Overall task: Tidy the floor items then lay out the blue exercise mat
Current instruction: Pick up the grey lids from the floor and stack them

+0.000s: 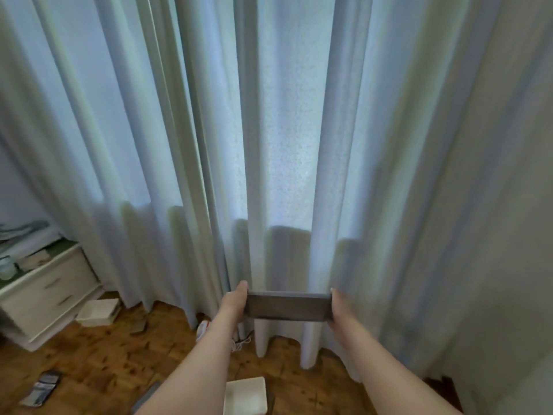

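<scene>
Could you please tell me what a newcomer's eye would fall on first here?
The pale curtains fill most of the view, lit from behind. In front of them, low centre, the left hand and right hand hold a flat grey object by its ends. Below, on the wooden floor, lie a white tray at the bottom edge and a second tray beside the dresser at left.

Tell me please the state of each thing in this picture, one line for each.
grey box, in the air, held at both ends.
left hand, grips the box's left end.
right hand, grips the box's right end.
curtain, drawn shut.
drawer unit, both drawers closed.
white tray, on the floor, open side up.
</scene>
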`<state>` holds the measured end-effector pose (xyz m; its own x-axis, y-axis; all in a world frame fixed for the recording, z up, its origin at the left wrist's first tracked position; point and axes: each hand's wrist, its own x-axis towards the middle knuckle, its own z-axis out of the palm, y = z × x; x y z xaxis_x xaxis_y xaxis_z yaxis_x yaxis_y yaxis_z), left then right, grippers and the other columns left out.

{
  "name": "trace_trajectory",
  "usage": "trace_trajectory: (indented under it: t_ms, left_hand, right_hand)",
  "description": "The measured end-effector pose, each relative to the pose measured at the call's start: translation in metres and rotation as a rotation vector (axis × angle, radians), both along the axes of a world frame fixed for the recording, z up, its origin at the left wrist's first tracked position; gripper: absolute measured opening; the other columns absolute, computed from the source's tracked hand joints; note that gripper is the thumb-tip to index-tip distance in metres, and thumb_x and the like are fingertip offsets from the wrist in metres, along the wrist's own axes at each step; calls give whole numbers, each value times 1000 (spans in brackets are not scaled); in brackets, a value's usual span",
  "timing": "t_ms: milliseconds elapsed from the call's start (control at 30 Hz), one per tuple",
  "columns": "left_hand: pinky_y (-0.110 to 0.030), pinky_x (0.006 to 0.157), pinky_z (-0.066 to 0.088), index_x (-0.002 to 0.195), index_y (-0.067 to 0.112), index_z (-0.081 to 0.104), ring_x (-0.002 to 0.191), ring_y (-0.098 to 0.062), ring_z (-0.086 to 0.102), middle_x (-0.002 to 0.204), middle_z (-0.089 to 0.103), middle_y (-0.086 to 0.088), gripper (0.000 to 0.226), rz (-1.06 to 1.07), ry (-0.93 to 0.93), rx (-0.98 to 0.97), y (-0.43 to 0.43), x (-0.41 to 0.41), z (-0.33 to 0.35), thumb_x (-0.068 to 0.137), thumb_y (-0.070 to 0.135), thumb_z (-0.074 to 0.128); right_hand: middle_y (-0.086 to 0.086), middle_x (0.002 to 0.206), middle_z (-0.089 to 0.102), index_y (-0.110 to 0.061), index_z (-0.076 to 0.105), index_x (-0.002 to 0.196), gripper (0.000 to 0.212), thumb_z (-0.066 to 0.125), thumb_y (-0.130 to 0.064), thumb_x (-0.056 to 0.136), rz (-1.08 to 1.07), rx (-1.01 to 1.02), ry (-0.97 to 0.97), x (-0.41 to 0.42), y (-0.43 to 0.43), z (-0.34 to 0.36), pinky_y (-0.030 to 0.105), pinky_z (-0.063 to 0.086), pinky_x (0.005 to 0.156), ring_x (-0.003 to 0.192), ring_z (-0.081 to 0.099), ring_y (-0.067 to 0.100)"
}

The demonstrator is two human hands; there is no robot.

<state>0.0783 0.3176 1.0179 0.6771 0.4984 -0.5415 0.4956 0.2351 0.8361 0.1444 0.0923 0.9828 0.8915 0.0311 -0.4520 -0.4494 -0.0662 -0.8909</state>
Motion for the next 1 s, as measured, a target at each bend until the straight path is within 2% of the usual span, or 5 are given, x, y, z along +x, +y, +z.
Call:
trace_trajectory:
  t_ms: [133, 333, 600, 767, 1000]
  left_hand:
    - [-37, 93, 50, 118, -10, 61, 114, -40, 61, 120, 64, -27, 37, -23, 91, 273, 26, -2, -2, 90, 12, 52]
    - [-25, 62, 50, 69, 12, 58, 91, -27, 60, 85, 58, -7, 21, -20, 139, 397, 65, 24, -32, 84, -4, 56]
    - [-30, 63, 39, 64, 13, 58, 76, -25, 55, 72, 56, -11, 22, -118, 358, 556, 132, 104, -86, 83, 2, 55]
    - [-31, 93, 48, 122, 9, 63, 114, -30, 60, 125, 64, -12, 36, -97, 457, 543, 158, 132, -130, 86, 10, 58]
    - [-29, 81, 45, 113, 14, 62, 109, -29, 62, 118, 67, -9, 25, -181, 571, 505, 192, 138, -220, 88, 18, 59]
  right_hand:
    - [7, 87, 56, -10, 57, 91, 8, 50, -8, 88, 68, -196, -44, 11, 30, 2, 28, 45, 69, 77, 53, 19]
    - [14, 142, 49, -7, 39, 145, 68, 57, -3, 80, 263, -397, -106, 65, 77, -14, 33, 43, 103, 127, 49, 31]
    - [7, 108, 71, -12, 70, 113, 39, 65, -7, 74, 581, -533, -114, 178, 138, -66, 22, 44, 72, 99, 64, 23]
    - [6, 82, 69, -12, 72, 89, 19, 62, -7, 73, 734, -646, -56, 216, 166, -107, 24, 45, 61, 79, 63, 22]
    - [4, 90, 65, -15, 66, 97, 16, 56, -13, 85, 845, -721, 97, 223, 207, -195, 24, 45, 58, 82, 61, 21]
